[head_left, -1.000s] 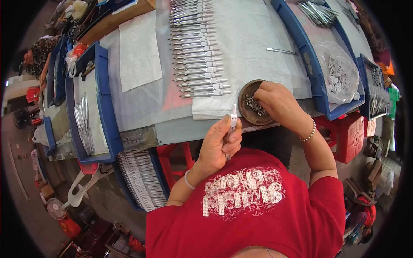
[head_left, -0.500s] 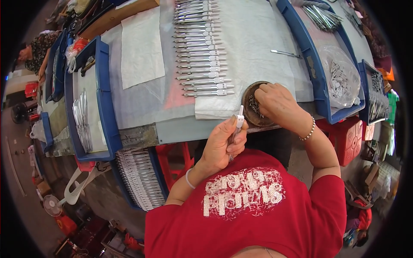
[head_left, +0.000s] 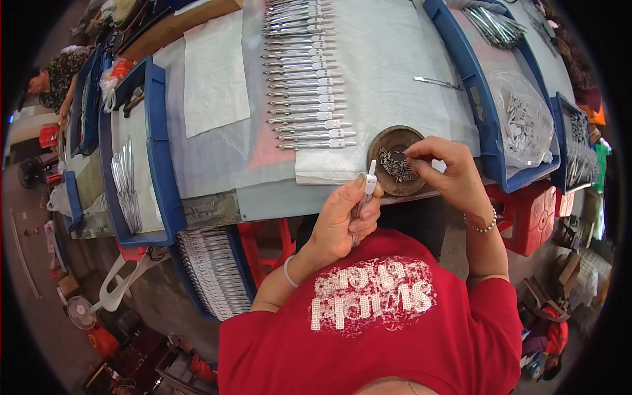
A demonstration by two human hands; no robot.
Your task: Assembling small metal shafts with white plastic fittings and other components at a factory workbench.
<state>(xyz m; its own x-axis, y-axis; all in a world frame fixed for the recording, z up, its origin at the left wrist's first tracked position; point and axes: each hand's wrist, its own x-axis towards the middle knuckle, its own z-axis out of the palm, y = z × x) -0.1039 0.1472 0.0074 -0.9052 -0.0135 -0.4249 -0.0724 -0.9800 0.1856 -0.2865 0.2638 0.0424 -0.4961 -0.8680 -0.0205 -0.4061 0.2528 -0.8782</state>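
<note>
My left hand (head_left: 341,220) is wrapped round a slim metal drawing compass (head_left: 371,179), held with its pale two-dotted head and thin stem pointing up. Its legs are mostly covered by my fingers. Beyond the table's near edge, a round brown bowl (head_left: 403,133) holds a heap of small metal screws (head_left: 396,168). Over the bowl's right side, my right hand (head_left: 449,172) pinches thumb and forefinger together. A tiny dark screw seems to poke from that pinch. Similar compasses (head_left: 309,105) lie in a long row on the pale-covered table.
A folded white cloth (head_left: 316,168) lies below the row. Blue trays stand left (head_left: 161,141) and right (head_left: 479,108); the right one holds metal rods and a clear bag (head_left: 520,125) of small parts. A single metal leg (head_left: 437,82) lies apart. Red stools (head_left: 530,217) stand below.
My right hand has risen out of the bowl and drawn back to the right, fingers pinched, uncovering the screws. My left hand has barely moved with the compass.
</note>
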